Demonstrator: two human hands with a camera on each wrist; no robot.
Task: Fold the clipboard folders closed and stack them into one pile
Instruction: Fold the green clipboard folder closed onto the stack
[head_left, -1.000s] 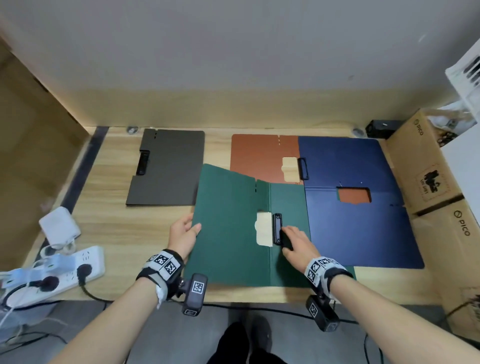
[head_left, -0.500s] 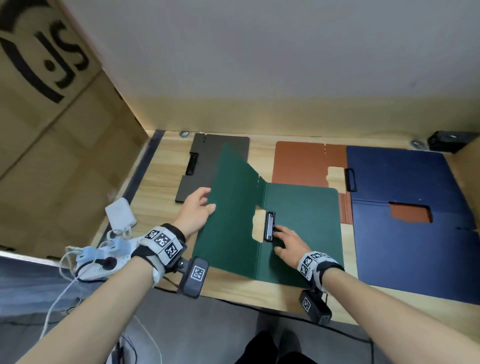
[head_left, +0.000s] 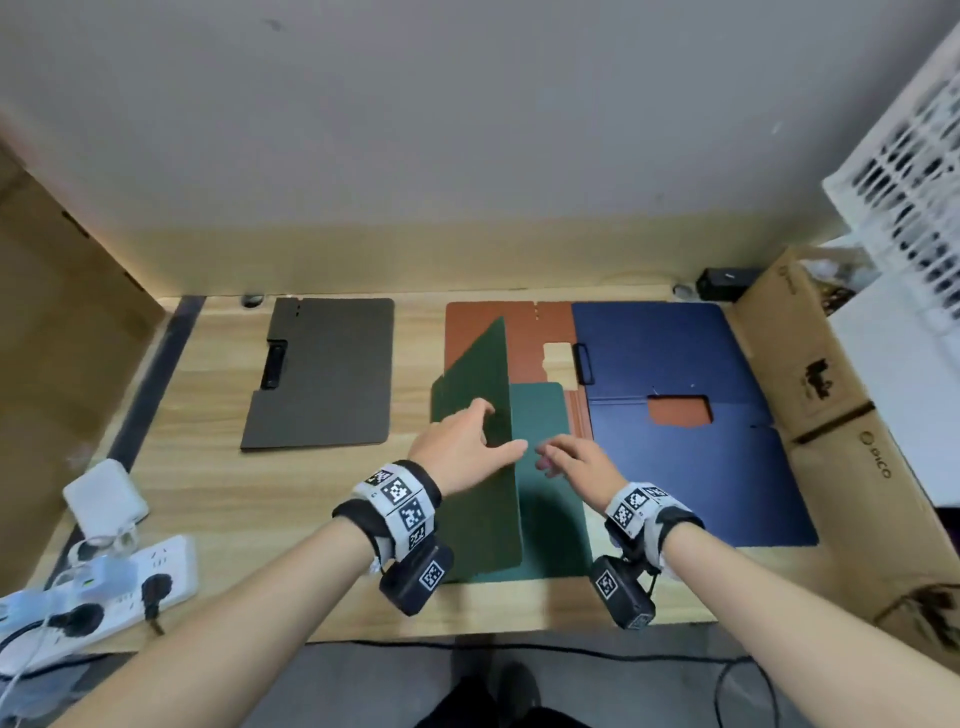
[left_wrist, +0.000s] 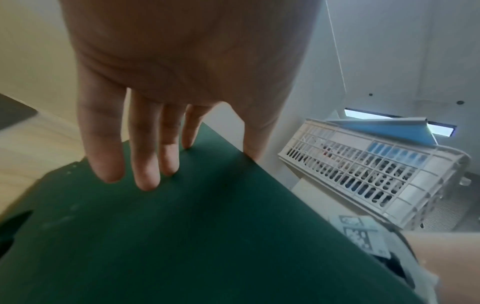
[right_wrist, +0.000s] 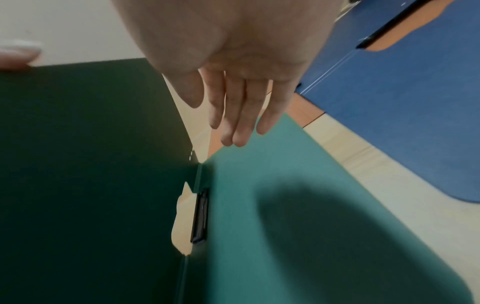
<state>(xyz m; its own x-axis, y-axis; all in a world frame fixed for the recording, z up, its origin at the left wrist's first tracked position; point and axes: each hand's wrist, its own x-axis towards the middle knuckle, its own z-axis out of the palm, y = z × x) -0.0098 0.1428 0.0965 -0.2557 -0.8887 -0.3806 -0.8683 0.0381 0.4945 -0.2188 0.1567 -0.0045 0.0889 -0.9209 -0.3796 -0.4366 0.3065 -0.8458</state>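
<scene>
The green folder (head_left: 540, 467) lies near the front edge of the desk (head_left: 311, 493), its hinge running away from the person; its left cover (head_left: 475, 415) stands nearly upright on that hinge, its right half flat; the left hand (head_left: 462, 454) has straight fingers (left_wrist: 145, 164) pressed flat on the cover's outer face, thumb over the top edge; the right hand (head_left: 576, 462) hovers relaxed and empty above the flat half, directly where the cover would fall, so it must clear first.
</scene>
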